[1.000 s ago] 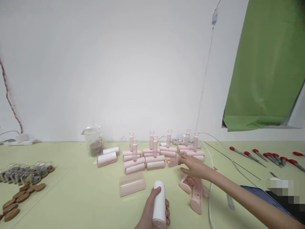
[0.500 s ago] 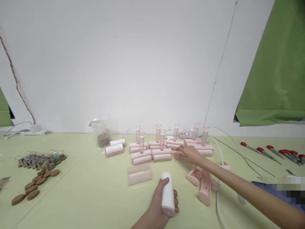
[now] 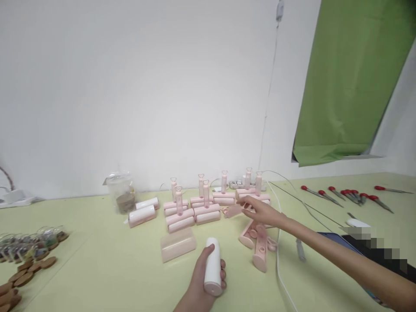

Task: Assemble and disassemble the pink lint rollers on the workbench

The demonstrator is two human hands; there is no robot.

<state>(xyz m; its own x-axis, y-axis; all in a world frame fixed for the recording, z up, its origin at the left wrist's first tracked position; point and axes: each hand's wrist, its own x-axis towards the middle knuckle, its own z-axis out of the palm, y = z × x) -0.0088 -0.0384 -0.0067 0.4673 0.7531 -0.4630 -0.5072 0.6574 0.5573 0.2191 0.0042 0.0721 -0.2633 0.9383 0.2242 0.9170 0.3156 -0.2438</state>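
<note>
My left hand (image 3: pixel 208 277) is wrapped round a white lint roller refill (image 3: pixel 213 264), its thumb along the side. My right hand (image 3: pixel 258 211) reaches over the table with fingers apart and arched above one end of a translucent pink handle (image 3: pixel 233 211); whether the fingertips touch it I cannot tell. This handle lies flat, its heart-shaped ring facing left. Behind and left of it, pink lint rollers (image 3: pixel 208 214) stand in rows with handles upright. A translucent pink cover (image 3: pixel 178 245) lies in front of them. Open pink roller casings (image 3: pixel 260 251) lie below my right forearm.
Two white rolls (image 3: pixel 142 215) lie by a clear plastic bag (image 3: pixel 125 200). Wooden discs (image 3: pixel 24 278) and small glass domes (image 3: pixel 32 245) are at left. A white cable (image 3: pixel 280 268) crosses the table under my right arm. Red-handled tools (image 3: pixel 329 198) and a tablet-like device (image 3: pixel 331 237) are at right.
The view has turned to the right. My right hand has drawn back a little to the right along the loose handle, uncovering more of it. My left hand still holds the refill.
</note>
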